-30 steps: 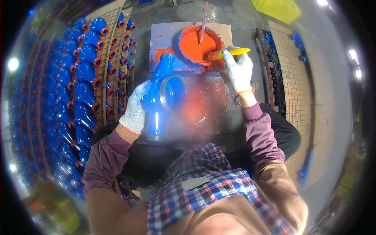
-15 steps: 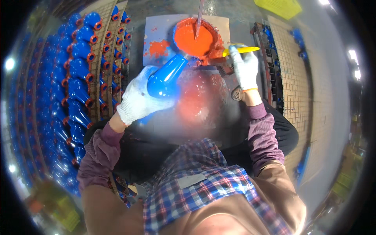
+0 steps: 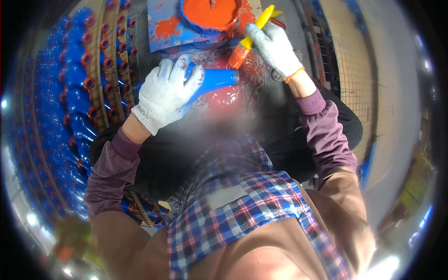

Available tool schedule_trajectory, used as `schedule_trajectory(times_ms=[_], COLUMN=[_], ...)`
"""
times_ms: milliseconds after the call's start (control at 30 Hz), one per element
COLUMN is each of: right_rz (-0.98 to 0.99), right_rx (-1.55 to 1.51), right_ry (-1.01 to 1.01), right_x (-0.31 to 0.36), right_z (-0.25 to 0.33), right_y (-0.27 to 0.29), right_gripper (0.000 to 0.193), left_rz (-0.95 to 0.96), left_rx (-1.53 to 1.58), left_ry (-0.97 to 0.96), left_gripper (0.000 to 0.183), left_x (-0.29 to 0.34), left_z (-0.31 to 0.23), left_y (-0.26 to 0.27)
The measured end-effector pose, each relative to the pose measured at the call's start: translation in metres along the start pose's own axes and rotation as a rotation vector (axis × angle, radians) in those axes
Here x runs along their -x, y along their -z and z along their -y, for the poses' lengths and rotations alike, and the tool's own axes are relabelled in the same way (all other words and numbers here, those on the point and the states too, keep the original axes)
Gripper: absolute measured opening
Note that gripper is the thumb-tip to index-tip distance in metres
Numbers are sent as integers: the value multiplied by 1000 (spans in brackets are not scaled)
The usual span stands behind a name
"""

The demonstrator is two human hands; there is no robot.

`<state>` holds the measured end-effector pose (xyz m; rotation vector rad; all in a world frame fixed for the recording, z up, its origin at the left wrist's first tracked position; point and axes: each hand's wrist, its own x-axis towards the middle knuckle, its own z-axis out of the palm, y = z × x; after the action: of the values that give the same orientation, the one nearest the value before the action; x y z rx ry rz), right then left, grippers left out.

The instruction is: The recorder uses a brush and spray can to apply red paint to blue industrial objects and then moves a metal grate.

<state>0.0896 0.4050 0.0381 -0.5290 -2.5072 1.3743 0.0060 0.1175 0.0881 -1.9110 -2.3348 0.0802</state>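
Observation:
In a white knit glove, my left hand (image 3: 170, 91) is wrapped round a glossy blue tapered pipe fitting (image 3: 214, 80). The fitting lies sideways, its narrow grey threaded end toward the right. My gloved right hand (image 3: 273, 44) grips a paintbrush by its yellow handle (image 3: 264, 17). Orange-red paint covers the bristles (image 3: 238, 56), which point down and left, just above the threaded end; a small gap seems to part them. Beyond both hands stands a round tub (image 3: 183, 18) of orange-red paint (image 3: 210, 13), with a stick upright in it.
Under the tub is a paint-smeared board (image 3: 156, 42). Racks at left hold many blue fittings (image 3: 77, 70) with red-orange ends. At right stands a wire-mesh rack (image 3: 347, 79). Red paint stains the surface (image 3: 226, 99) below my hands.
The fitting has turned from pointing up and away to lying sideways, threaded end right. The brush has come away from the tub's rim and swung bristles-down toward the fitting. The view has shifted.

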Motion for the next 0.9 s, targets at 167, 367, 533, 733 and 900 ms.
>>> schedule_trajectory(times_ms=[167, 367, 533, 733, 900], right_rz=[-118, -219, -216, -284, -329], right_rx=[127, 75, -50, -345, -532], right_ry=[278, 463, 528, 388, 209], right_x=[19, 68, 92, 106, 118], right_z=[23, 53, 53, 40, 37], right_y=[6, 11, 7, 11, 22], right_gripper=[38, 16, 13, 21, 22], left_rz=[1, 41, 98, 177, -22], left_rx=[-14, 218, 650, 1876, 2130], left_ry=[-8, 179, 415, 729, 817], left_gripper=[77, 74, 77, 60, 47], left_x=[-4, -5, 3, 24, 53], left_z=[-2, -8, -10, -14, -35], left_y=[3, 8, 3, -11, -26])
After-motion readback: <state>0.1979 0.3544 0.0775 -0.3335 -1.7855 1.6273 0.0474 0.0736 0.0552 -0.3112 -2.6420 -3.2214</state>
